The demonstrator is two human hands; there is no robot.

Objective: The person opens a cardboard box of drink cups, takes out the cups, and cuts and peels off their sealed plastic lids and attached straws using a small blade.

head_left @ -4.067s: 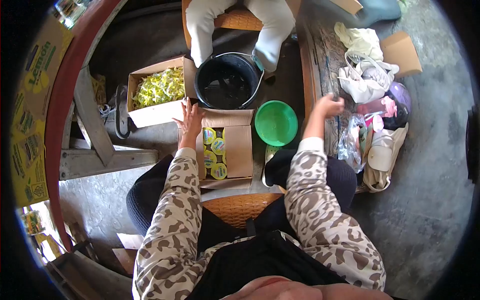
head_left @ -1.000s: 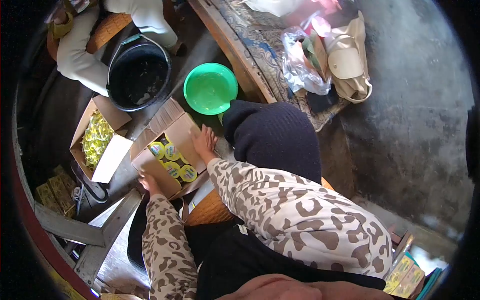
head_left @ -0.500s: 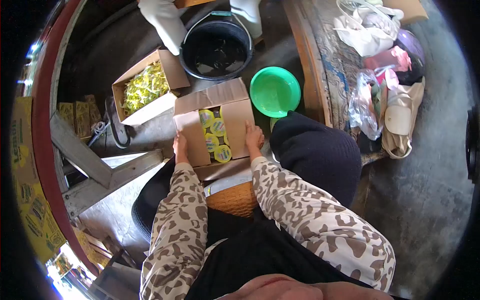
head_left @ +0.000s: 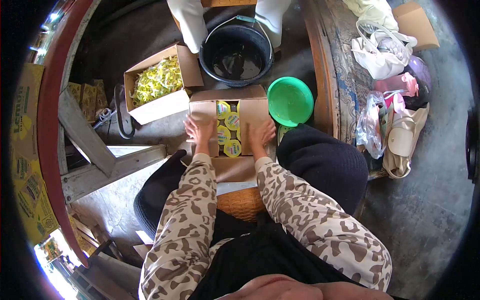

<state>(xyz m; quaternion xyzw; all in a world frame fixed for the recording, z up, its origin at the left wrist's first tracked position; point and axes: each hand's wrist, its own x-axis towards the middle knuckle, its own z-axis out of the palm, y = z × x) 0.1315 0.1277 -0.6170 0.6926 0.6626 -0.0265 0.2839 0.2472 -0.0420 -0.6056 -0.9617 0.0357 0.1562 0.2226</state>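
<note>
Cardboard box (head_left: 253,120) with yellow-lidded cups (head_left: 232,121) showing through its gap lies between the two hands, in front of the person. Left hand (head_left: 199,131): fingers spread, palm down on the left flap. Right hand (head_left: 262,131): flat on the right flap, fingers slightly parted; nothing gripped; hands apart.

A grey concrete floor (head_left: 420,215), smooth and mottled, fills the right of the frame and turns darker toward the top. Along the upper right runs a low wooden bench (head_left: 320,75) topped with a patterned cover (head_left: 350,100). At left, a weathered wooden trestle (head_left: 87,135) stands beside a curved dark-red edge (head_left: 50,115). A woven chair seat (head_left: 240,204) shows at lower centre. Bright light glares at the lower left and glints at the upper left.
</note>
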